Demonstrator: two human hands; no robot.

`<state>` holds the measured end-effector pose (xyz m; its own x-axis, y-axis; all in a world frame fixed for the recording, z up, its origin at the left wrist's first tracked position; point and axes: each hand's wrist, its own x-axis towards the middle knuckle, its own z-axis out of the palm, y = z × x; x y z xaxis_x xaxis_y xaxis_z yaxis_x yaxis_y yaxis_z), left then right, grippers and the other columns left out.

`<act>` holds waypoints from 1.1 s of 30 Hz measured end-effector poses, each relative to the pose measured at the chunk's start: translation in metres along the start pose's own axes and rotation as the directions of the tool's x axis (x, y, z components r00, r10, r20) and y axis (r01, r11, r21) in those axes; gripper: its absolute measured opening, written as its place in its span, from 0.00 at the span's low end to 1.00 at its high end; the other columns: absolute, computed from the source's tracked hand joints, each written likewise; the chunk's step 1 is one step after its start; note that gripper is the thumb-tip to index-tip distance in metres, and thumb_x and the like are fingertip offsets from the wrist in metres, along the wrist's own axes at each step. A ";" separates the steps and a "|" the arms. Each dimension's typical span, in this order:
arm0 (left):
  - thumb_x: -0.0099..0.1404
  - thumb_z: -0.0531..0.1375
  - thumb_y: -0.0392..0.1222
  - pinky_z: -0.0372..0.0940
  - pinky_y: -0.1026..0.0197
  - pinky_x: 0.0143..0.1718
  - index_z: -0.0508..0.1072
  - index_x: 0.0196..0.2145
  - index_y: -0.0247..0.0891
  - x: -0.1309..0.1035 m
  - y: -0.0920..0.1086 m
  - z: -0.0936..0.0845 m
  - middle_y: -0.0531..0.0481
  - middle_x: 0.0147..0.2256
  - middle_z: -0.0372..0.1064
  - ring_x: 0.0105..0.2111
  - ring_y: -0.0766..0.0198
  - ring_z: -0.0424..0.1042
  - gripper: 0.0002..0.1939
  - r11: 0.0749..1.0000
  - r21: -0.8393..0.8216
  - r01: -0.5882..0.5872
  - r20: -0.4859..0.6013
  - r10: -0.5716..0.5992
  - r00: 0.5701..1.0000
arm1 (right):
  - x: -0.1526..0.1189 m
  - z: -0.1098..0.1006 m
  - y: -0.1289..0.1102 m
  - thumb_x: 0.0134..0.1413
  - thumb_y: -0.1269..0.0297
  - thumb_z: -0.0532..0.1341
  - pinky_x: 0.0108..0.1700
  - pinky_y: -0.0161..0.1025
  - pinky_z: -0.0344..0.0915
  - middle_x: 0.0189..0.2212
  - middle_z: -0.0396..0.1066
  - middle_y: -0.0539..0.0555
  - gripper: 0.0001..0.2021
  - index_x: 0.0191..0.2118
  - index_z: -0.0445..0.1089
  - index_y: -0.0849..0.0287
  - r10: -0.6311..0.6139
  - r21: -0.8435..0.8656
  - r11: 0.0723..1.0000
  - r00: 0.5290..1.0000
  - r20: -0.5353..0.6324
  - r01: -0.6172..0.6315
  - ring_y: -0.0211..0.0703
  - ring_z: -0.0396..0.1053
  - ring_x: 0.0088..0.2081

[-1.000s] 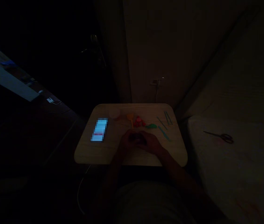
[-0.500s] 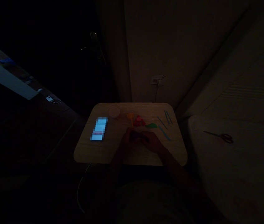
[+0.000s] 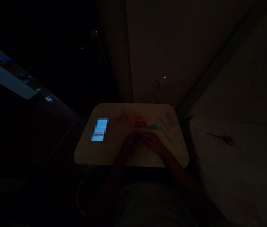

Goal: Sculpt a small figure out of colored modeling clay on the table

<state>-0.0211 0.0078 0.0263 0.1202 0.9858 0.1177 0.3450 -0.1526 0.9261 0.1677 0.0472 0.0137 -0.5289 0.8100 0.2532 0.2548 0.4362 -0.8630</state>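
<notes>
- Risk: small dark item (image 3: 137, 136) could slip or get squashed unevenly; dim light and covering fingers would be the cause.
- Risk: knuckles could nudge the orange tool (image 3: 131, 117) or red pieces (image 3: 140, 121), lying just beyond the hands toward desk (image 3: 93, 156) far edge.
- Grip: left hand (image 3: 128, 141) and right hand (image 3: 154, 142) curl inward, fingers around the item; exact finger gap can't tell, too dark.
- Item sits between hands, mid-desk, inward from the near edge; desk contact unclear.
</notes>
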 end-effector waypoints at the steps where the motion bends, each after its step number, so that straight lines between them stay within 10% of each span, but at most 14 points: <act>1: 0.66 0.64 0.50 0.70 0.56 0.47 0.75 0.47 0.38 0.000 0.000 0.000 0.47 0.43 0.78 0.43 0.55 0.77 0.16 1.000 0.004 -0.004 -0.009 0.004 1.000 | 0.000 -0.001 0.000 0.71 0.44 0.52 0.32 0.38 0.58 0.24 0.68 0.50 0.25 0.29 0.67 0.56 0.000 0.012 1.000 1.000 0.007 0.000 0.41 0.65 0.28; 33: 0.67 0.64 0.51 0.69 0.59 0.40 0.77 0.41 0.38 0.005 -0.003 -0.001 0.49 0.36 0.78 0.36 0.59 0.74 0.14 1.000 0.021 0.007 -0.007 -0.006 1.000 | 0.001 0.000 -0.003 0.72 0.46 0.51 0.33 0.39 0.59 0.25 0.68 0.50 0.23 0.29 0.67 0.56 0.032 -0.032 0.999 0.999 -0.009 -0.032 0.42 0.66 0.29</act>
<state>-0.0223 0.0132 0.0248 0.1112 0.9872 0.1143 0.3651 -0.1476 0.9192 0.1668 0.0464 0.0165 -0.5134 0.8268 0.2296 0.2973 0.4224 -0.8563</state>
